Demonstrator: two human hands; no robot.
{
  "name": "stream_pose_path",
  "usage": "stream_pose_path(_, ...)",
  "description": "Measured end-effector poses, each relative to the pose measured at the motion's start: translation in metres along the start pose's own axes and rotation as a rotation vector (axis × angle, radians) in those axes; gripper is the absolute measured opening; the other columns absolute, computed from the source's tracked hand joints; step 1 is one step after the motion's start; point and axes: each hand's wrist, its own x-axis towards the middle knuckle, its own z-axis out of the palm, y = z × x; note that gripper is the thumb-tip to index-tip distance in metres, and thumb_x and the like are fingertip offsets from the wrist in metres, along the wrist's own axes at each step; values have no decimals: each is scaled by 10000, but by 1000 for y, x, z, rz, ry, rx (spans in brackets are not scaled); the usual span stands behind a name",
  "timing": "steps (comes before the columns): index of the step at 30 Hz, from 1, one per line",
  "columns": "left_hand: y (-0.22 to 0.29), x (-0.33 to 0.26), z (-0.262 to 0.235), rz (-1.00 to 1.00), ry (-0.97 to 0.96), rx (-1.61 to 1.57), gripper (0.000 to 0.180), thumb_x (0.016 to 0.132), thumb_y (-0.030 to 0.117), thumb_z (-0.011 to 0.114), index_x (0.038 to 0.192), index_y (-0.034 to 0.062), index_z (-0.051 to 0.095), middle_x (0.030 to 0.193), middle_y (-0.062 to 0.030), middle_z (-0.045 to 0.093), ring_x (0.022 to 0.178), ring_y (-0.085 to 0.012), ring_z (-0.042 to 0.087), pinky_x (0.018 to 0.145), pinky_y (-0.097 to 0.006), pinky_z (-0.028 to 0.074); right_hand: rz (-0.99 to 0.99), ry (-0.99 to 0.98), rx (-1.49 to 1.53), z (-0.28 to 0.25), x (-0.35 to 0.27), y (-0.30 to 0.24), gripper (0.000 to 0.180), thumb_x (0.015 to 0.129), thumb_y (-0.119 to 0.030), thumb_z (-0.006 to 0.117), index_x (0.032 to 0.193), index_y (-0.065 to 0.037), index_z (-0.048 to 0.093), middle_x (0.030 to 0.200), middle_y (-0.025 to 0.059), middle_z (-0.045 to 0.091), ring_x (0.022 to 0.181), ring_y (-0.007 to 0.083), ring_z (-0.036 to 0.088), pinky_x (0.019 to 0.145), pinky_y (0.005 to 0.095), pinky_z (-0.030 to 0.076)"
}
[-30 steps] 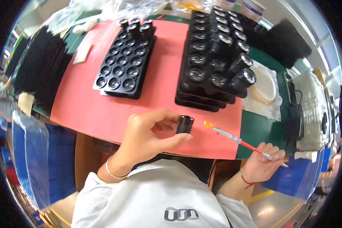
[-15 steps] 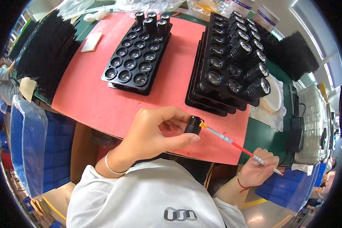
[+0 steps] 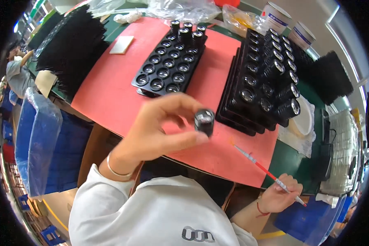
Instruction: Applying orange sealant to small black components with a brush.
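Between the thumb and fingers of my left hand (image 3: pixel 158 129) is a short black lens barrel (image 3: pixel 204 123), its glass end tilted up, held above the pink mat. My right hand (image 3: pixel 281 193) grips a thin red paintbrush (image 3: pixel 264 168) near its rear end. The brush's yellowish tip points up and left, apart from the barrel. Just beyond my left hand lies a black tray (image 3: pixel 191 70) of lenses, with several barrels standing taller at its far end. To the right, stacked black trays (image 3: pixel 233 124) carry more lens barrels, some standing tall along the right side.
A pink mat (image 3: pixel 106 92) covers much of the green table. At left are a white card (image 3: pixel 121 45) and a dark bristly stack (image 3: pixel 71 55). A white round dish (image 3: pixel 301 119) sits right of the trays; two cans (image 3: pixel 276 17) and plastic bags (image 3: pixel 182 10) stand behind.
My left hand has raised the barrel and turned its glass end upward, away from the brush. The brush tip no longer touches the barrel. The whole view has shifted slightly.
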Motion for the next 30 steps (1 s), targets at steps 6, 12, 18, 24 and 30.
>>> stream_pose_path(6, 3, 81, -56, 205, 283, 647, 359, 660, 233, 735, 914, 18, 599, 828, -15, 600, 689, -111, 525, 662, -251, 420, -31, 13, -34, -4, -3, -1, 317, 912, -311, 409, 703, -77, 361, 559, 7, 301, 492, 106, 285, 483, 270, 224)
stream_pose_path(12, -32, 128, -107, 51, 280, 788, 390, 680, 266, 711, 949, 2, 615, 858, -67, 643, 715, -144, 577, 659, -270, 453, -43, -1, -37, -4, -3, 1, 331, 911, -321, 408, 701, -69, 362, 556, 8, 301, 486, 112, 286, 482, 274, 215)
stream_pose_path(18, -38, 132, -100, 75, 312, 995, 388, 682, 302, 697, 935, 15, 630, 883, -96, 641, 813, -238, 611, 740, -320, 459, -30, -23, -54, -4, -4, 0, 335, 911, -320, 406, 698, -66, 361, 557, 13, 300, 498, 116, 294, 490, 282, 219)
stream_pose_path(24, -59, 147, -121, 88, 283, 872, 439, 653, 364, 709, 949, 45, 644, 772, -64, 619, 707, -181, 603, 668, -298, 464, -62, 8, -36, -4, -5, 3, 339, 897, -336, 435, 706, -63, 376, 555, 10, 295, 500, 120, 281, 500, 282, 223)
stream_pose_path(30, -51, 144, -112, 213, 219, 916, 369, 708, 245, 697, 979, 4, 626, 706, -39, 593, 643, -93, 522, 615, -242, 428, -65, -79, 13, -7, -5, 4, 287, 912, -295, 403, 746, -61, 408, 576, 9, 338, 539, 104, 321, 547, 271, 248)
